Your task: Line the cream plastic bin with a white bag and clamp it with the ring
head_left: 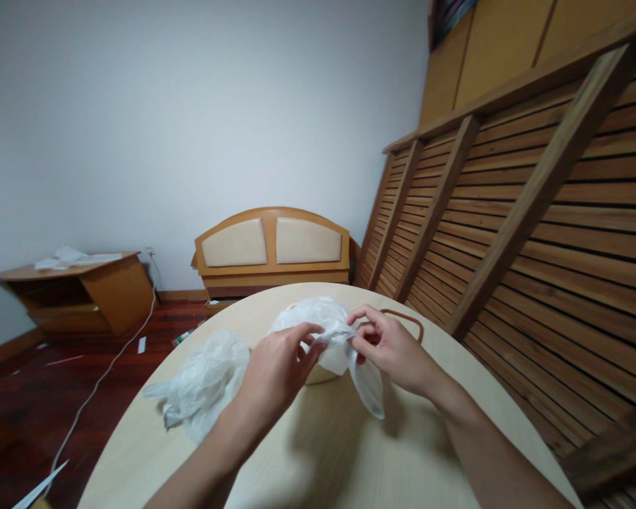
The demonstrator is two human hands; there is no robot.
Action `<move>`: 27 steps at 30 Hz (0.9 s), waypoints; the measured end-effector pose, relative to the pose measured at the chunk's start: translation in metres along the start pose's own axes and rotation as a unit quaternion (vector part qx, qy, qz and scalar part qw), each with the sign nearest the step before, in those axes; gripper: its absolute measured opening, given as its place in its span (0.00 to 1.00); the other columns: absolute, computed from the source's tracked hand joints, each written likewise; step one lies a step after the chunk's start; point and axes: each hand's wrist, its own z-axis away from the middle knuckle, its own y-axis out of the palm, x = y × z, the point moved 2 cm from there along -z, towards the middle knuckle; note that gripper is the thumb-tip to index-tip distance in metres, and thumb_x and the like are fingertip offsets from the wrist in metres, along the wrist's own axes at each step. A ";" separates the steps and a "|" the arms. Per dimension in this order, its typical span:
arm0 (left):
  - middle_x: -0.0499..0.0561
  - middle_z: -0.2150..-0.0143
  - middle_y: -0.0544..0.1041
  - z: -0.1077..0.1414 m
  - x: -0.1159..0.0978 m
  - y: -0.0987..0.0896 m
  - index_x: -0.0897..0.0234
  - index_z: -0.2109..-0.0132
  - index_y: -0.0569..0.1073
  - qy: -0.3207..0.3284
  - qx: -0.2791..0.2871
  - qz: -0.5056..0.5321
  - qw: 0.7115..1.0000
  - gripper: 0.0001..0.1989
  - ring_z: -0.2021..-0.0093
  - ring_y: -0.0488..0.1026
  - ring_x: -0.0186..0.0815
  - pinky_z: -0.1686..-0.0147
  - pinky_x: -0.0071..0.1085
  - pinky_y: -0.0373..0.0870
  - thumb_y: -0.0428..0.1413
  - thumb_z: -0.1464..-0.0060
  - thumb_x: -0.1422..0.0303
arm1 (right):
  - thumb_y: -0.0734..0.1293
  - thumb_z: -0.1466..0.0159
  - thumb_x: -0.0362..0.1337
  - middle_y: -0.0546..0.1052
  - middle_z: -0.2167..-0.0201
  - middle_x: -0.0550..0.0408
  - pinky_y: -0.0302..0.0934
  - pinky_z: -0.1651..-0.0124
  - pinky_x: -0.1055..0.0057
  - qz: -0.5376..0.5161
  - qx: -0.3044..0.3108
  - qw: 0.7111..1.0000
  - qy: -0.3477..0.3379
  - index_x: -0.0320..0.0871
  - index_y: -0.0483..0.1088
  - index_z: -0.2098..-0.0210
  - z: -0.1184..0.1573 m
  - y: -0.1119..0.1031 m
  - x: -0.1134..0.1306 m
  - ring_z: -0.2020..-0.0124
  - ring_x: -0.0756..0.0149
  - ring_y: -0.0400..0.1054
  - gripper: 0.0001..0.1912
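A thin white plastic bag [312,311] is held over the round table, its gathered part stretched between both hands. My left hand [286,353] pinches the gathered plastic from the left. On the right, my right hand [379,343] grips the same bag with thumb and fingers, and a loose end hangs below it. Under the bag shows part of a pale round object [322,375], mostly hidden. A second crumpled white bag [209,382] lies on the table, left of my left hand.
The pale round table [275,466] fills the foreground. A brown curved handle or strap [413,318] lies behind my right hand. Slatted wooden panels [588,233] lean at the right. A headboard [273,240] stands beyond, and a low cabinet [116,297] stands at the left.
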 end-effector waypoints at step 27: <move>0.56 0.47 0.80 -0.004 -0.014 -0.005 0.65 0.48 0.75 -0.025 -0.060 0.473 0.878 0.22 0.52 0.79 0.41 0.56 0.32 0.79 0.65 0.47 0.60 | 0.72 0.43 0.29 0.62 0.35 0.50 0.62 0.36 0.52 0.204 -0.047 0.956 -0.205 0.58 0.52 0.32 0.014 0.027 0.021 0.33 0.52 0.58 0.45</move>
